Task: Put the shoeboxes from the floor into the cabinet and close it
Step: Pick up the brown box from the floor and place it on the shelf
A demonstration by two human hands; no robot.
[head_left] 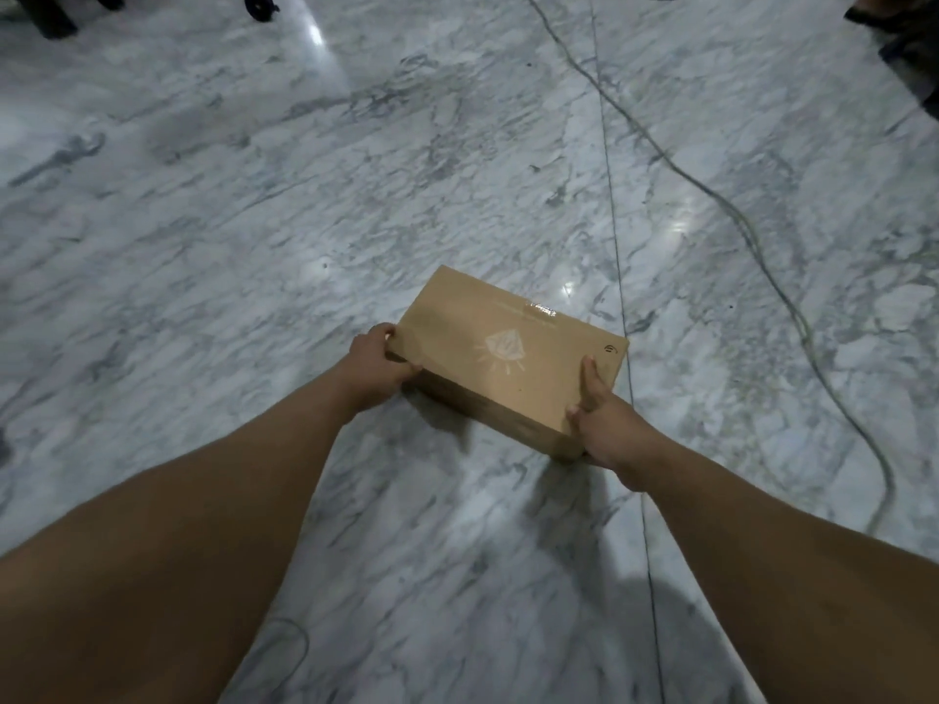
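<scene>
A brown cardboard shoebox (pixel 503 348) with a pale printed emblem on its lid lies over the grey marble floor (pixel 254 221), lid shut. My left hand (pixel 378 365) grips its left short end, fingers curled round the lid's edge. My right hand (pixel 602 424) holds the near right corner, thumb laid on the lid and fingers under the side. Whether the box touches the floor or is slightly lifted I cannot tell. No cabinet is in view.
A thin dark cable (pixel 752 236) snakes across the floor from the top middle to the right side. Dark objects sit at the top left corner (pixel 56 12) and top right corner (pixel 909 43). A tile joint (pixel 617 246) runs past the box.
</scene>
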